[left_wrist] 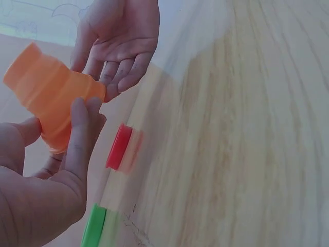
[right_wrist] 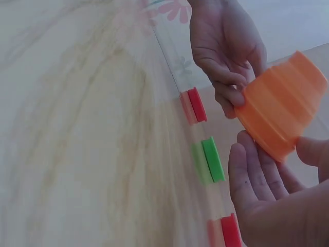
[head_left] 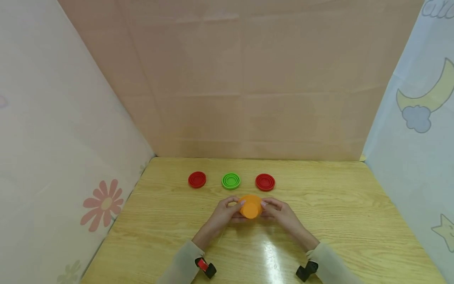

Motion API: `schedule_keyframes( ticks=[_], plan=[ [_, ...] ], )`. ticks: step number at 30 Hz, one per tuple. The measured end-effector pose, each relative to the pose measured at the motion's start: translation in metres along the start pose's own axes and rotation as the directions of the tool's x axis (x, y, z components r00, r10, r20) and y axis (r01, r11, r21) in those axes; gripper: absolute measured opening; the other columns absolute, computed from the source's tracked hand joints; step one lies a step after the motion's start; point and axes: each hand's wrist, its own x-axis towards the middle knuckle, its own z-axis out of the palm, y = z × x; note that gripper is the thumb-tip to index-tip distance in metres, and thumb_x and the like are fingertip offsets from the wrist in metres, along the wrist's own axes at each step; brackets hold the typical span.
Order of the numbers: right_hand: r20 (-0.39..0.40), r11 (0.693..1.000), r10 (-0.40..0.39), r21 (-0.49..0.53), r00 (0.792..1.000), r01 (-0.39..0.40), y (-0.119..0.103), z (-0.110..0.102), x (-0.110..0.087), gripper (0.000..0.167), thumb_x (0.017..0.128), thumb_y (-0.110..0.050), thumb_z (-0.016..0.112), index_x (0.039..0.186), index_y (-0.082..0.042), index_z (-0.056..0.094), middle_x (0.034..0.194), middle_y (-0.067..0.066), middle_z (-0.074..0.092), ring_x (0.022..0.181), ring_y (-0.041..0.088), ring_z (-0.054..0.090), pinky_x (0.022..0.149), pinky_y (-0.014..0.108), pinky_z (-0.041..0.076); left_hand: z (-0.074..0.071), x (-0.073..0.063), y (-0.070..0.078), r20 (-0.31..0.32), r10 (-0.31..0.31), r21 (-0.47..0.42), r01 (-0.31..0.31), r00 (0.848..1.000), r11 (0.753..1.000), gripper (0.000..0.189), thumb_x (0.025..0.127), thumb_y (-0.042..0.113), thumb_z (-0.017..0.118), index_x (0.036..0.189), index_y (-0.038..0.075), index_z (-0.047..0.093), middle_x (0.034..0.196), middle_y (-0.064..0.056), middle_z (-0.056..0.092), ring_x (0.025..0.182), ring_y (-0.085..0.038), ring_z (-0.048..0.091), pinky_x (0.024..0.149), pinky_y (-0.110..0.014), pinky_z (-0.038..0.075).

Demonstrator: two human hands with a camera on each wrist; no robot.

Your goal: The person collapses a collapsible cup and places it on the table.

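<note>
Both hands hold an orange collapsible cup above the table, its ringed wall extended into a stepped cone, as the wrist views show. My left hand grips one side of its rim between thumb and fingers. On the opposite side my right hand pinches the rim in the same way. In the left wrist view the cup tilts between the two hands. The right wrist view shows its stepped wall from the side.
Beyond the hands, a row of flattened ringed cups lies on the wooden table: a red one at left, a green one in the middle, another red one at right. Cloth walls stand behind and on both sides.
</note>
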Motion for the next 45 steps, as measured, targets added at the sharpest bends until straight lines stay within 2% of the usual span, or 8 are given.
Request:
schedule_keyframes(
  ticks=[3,7,13,19,25,34,41,45],
  plan=[
    [0.017,0.997,0.019,0.070,1.000,-0.020,0.0006,0.0026,-0.0006,0.051,0.107,-0.035,0.062,0.141,0.003,0.059,0.113,-0.002,0.075,0.102,0.015,0.075,0.096,0.038,0.064,0.0013,0.0004,-0.0004,0.015,-0.015,0.003,0.015,1.000,1.000,0.032,0.105,0.035,0.066,0.113,0.004,0.064,0.106,-0.016,0.079,0.086,-0.021,0.081,0.089,-0.044,0.066],
    [0.059,0.986,0.045,0.157,0.997,-0.054,0.0016,0.0035,-0.0018,0.039,0.108,-0.033,0.060,0.135,-0.004,0.064,0.112,-0.004,0.075,0.100,0.015,0.075,0.093,0.035,0.065,0.0017,-0.0006,-0.0008,0.022,-0.023,0.063,0.022,0.999,0.998,0.049,0.106,0.042,0.063,0.125,-0.002,0.067,0.107,-0.018,0.080,0.085,-0.019,0.080,0.085,-0.041,0.067],
    [0.099,0.967,0.064,0.239,0.993,-0.086,0.0024,0.0030,-0.0023,0.030,0.109,-0.029,0.058,0.128,-0.007,0.067,0.112,-0.003,0.075,0.098,0.014,0.075,0.093,0.034,0.065,-0.0007,-0.0023,-0.0019,0.023,-0.002,0.040,0.001,1.000,0.999,0.050,0.108,0.036,0.061,0.131,-0.007,0.067,0.115,-0.023,0.078,0.098,-0.026,0.080,0.089,-0.042,0.066],
    [0.095,0.958,0.082,0.268,0.992,-0.105,0.0031,0.0021,-0.0020,0.043,0.110,-0.028,0.055,0.140,0.003,0.058,0.115,-0.001,0.076,0.101,0.015,0.076,0.094,0.035,0.065,-0.0021,-0.0043,-0.0021,0.026,-0.031,-0.034,0.032,0.999,0.999,0.044,0.109,0.029,0.059,0.136,-0.006,0.065,0.121,-0.025,0.076,0.101,-0.027,0.079,0.089,-0.040,0.065],
    [0.103,0.944,0.091,0.308,0.990,-0.119,0.0049,0.0023,-0.0009,0.051,0.112,-0.026,0.051,0.150,0.009,0.047,0.114,-0.001,0.075,0.101,0.015,0.075,0.095,0.036,0.065,-0.0011,-0.0061,-0.0026,0.020,-0.050,-0.067,0.051,0.999,0.996,0.042,0.110,0.022,0.057,0.137,-0.009,0.062,0.122,-0.027,0.075,0.098,-0.026,0.080,0.090,-0.040,0.065],
    [0.114,0.942,0.078,0.317,0.990,-0.110,0.0096,0.0032,0.0023,0.042,0.113,-0.022,0.049,0.144,0.007,0.053,0.113,0.001,0.076,0.101,0.016,0.075,0.095,0.036,0.065,-0.0024,-0.0061,-0.0064,0.021,-0.056,-0.086,0.058,0.998,0.995,0.042,0.111,0.022,0.055,0.138,-0.009,0.060,0.124,-0.026,0.074,0.102,-0.027,0.079,0.091,-0.039,0.065],
    [0.117,0.942,0.081,0.315,0.990,-0.115,0.0086,0.0036,0.0016,0.036,0.112,-0.019,0.049,0.138,0.003,0.059,0.112,0.001,0.077,0.100,0.016,0.076,0.094,0.036,0.065,-0.0029,-0.0060,-0.0074,0.035,-0.058,-0.094,0.061,0.998,0.994,0.042,0.111,0.023,0.055,0.138,-0.008,0.061,0.122,-0.026,0.074,0.097,-0.024,0.080,0.091,-0.039,0.065],
    [0.112,0.945,0.099,0.302,0.989,-0.129,0.0076,0.0030,0.0005,0.034,0.112,-0.019,0.049,0.136,0.001,0.062,0.109,0.001,0.077,0.097,0.016,0.075,0.091,0.035,0.066,-0.0012,-0.0058,-0.0063,0.042,-0.066,-0.065,0.069,0.997,0.996,0.044,0.110,0.029,0.056,0.136,-0.007,0.064,0.117,-0.025,0.076,0.092,-0.022,0.080,0.088,-0.039,0.066]
  ],
)
